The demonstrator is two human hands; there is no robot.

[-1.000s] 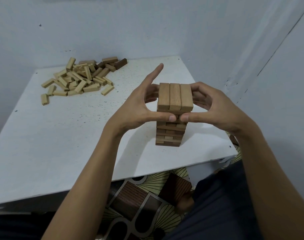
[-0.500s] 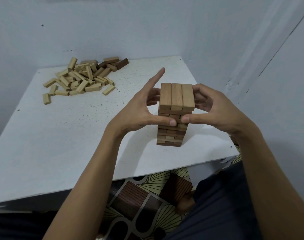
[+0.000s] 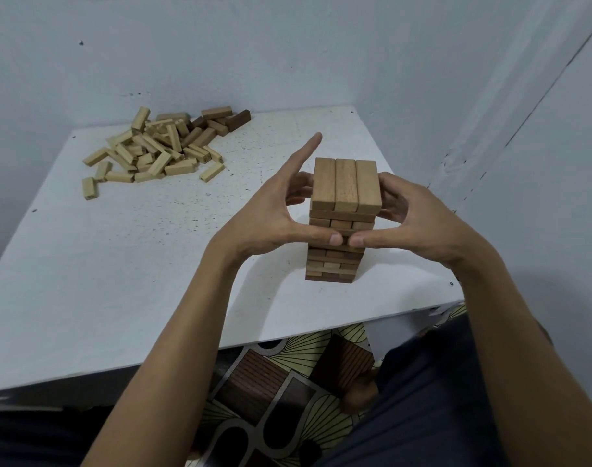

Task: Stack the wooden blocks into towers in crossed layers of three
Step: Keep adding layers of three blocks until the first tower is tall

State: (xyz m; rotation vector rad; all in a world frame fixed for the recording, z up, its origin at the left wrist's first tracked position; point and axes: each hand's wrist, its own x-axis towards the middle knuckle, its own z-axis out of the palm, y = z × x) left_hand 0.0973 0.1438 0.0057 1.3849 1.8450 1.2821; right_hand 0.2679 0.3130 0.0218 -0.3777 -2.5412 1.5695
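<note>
A tower of brown wooden blocks [image 3: 345, 183] stands in crossed layers of three near the right front of the white table [image 3: 119, 281]. My left hand [image 3: 271, 217] cups its left side, thumb pressed on the front face, index finger pointing up and away. My right hand [image 3: 409, 220] wraps the right side, its thumb on the front, tip to tip with the left thumb about halfway up. A heap of loose pale and brown blocks [image 3: 159, 150] lies at the far left of the table.
Grey walls close in behind the table and on the right, close to the tower. The table's front edge runs just below the tower. Below it are a patterned floor mat [image 3: 271, 399] and my dark trousers [image 3: 439, 399].
Both thumbs have slid a little lower down the tower's front face. The tower and the heap stay where they were.
</note>
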